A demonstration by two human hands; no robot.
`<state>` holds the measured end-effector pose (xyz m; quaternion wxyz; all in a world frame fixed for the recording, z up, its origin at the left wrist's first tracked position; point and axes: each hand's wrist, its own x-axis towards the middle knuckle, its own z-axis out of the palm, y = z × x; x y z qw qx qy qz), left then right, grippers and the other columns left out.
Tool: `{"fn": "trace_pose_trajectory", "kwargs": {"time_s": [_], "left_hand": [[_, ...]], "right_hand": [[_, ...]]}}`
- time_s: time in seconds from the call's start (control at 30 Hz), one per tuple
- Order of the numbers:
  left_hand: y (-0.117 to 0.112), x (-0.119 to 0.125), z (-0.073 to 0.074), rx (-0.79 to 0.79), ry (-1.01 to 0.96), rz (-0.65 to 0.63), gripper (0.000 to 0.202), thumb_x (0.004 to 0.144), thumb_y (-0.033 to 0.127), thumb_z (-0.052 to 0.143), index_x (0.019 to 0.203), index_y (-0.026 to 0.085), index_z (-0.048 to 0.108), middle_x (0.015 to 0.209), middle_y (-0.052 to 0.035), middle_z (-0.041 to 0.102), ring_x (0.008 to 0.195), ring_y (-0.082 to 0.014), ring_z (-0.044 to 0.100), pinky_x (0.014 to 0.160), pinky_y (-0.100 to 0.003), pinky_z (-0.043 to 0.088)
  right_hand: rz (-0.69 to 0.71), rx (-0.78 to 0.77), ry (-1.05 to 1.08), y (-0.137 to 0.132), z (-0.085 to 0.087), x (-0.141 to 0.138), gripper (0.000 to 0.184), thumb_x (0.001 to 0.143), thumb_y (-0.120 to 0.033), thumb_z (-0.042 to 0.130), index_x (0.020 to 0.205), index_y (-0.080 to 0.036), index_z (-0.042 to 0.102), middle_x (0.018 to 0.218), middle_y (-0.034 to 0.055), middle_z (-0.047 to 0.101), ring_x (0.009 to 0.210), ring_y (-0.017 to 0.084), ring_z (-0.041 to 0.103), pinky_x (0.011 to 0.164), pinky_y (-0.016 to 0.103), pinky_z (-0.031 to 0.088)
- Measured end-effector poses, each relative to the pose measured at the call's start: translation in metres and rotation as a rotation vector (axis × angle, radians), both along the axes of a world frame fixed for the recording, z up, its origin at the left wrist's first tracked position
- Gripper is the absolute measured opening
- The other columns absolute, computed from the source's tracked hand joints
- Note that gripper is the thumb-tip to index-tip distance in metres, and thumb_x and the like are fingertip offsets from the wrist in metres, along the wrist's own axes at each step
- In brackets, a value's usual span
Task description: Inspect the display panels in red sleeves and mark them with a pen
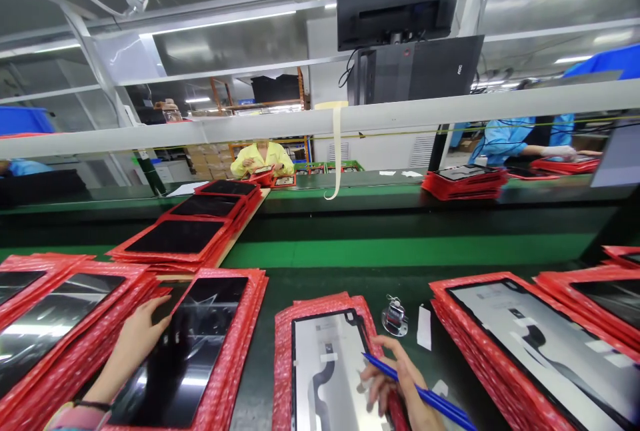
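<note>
My left hand [137, 338] is at the left edge of a glossy black screen panel [185, 351], thumb and fingers closed on that edge; part of the grip is hidden. The panel lies on a stack of red bubble-wrap sleeves [250, 324]. My right hand [400, 381] holds a slim blue pen [430, 399], its tip pointing left. Beneath the pen, another screen panel [345, 378] lies silver back up, with a dark flex cable [321, 384] and a black rim. It rests on more red bubble wrap [285, 351].
Stacks of wrapped panels stand at left [55, 324] and right [525, 338]. A small clear-and-metal object [395, 318] and a white paper strip [424, 328] lie between. Ahead are a row of panels [175, 238], a white crossbar [280, 121], hanging tape [337, 151] and co-workers in yellow [265, 158] and blue [505, 138].
</note>
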<state>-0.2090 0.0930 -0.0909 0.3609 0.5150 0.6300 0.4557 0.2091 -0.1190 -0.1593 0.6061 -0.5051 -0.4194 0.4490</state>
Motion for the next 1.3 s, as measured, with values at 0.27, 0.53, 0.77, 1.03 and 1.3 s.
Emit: {"fn": "trace_pose_trajectory", "kwargs": {"time_s": [0.27, 0.53, 0.77, 1.03, 1.3], "left_hand": [[-0.091, 0.141, -0.041, -0.304, -0.34, -0.435, 0.04, 0.049, 0.029, 0.079, 0.085, 0.015, 0.071, 0.079, -0.0089, 0.068, 0.072, -0.0253, 0.064, 0.066, -0.036, 0.05], [-0.109, 0.171, -0.061, -0.494, -0.477, -0.442, 0.033, 0.055, 0.017, 0.074, 0.087, 0.012, 0.069, 0.094, -0.011, 0.065, 0.082, -0.0212, 0.063, 0.075, -0.033, 0.049], [-0.104, 0.172, -0.057, -0.549, -0.498, -0.464, 0.027, 0.06, 0.013, 0.07, 0.087, 0.013, 0.067, 0.094, -0.0102, 0.066, 0.081, -0.0194, 0.063, 0.079, -0.033, 0.048], [-0.096, 0.177, -0.04, -0.508, -0.415, -0.546, 0.026, 0.062, 0.02, 0.078, 0.084, 0.014, 0.067, 0.08, -0.0049, 0.07, 0.074, -0.0178, 0.061, 0.07, -0.029, 0.041], [-0.118, 0.212, -0.02, -0.418, -0.575, -0.673, 0.055, 0.059, 0.015, 0.076, 0.111, 0.018, 0.056, 0.11, -0.0101, 0.07, 0.106, -0.0281, 0.063, 0.092, -0.038, 0.044]], "right_hand": [[-0.046, -0.038, -0.526, -0.014, -0.007, -0.009, 0.031, 0.087, -0.047, 0.055, 0.07, -0.024, 0.066, 0.056, -0.0021, 0.063, 0.059, 0.017, 0.059, 0.06, 0.024, 0.046], [-0.031, -0.066, -0.868, -0.018, -0.03, -0.012, 0.033, 0.073, -0.016, 0.056, 0.05, -0.02, 0.032, 0.047, -0.0052, 0.044, 0.055, 0.014, 0.051, 0.062, 0.025, 0.039], [0.038, -0.07, -0.764, -0.019, -0.028, -0.016, 0.03, 0.072, -0.015, 0.051, 0.054, -0.021, 0.027, 0.052, -0.006, 0.032, 0.054, 0.013, 0.042, 0.061, 0.027, 0.034], [0.042, -0.124, -0.393, -0.012, -0.026, -0.016, 0.034, 0.071, -0.026, 0.055, 0.052, -0.023, 0.026, 0.05, -0.0062, 0.034, 0.048, 0.011, 0.04, 0.05, 0.023, 0.033], [0.033, -0.188, 0.042, 0.004, -0.022, -0.009, 0.056, 0.071, -0.074, 0.058, 0.06, -0.023, 0.038, 0.036, -0.0139, 0.027, 0.032, 0.003, 0.014, 0.034, 0.018, 0.012]]}}
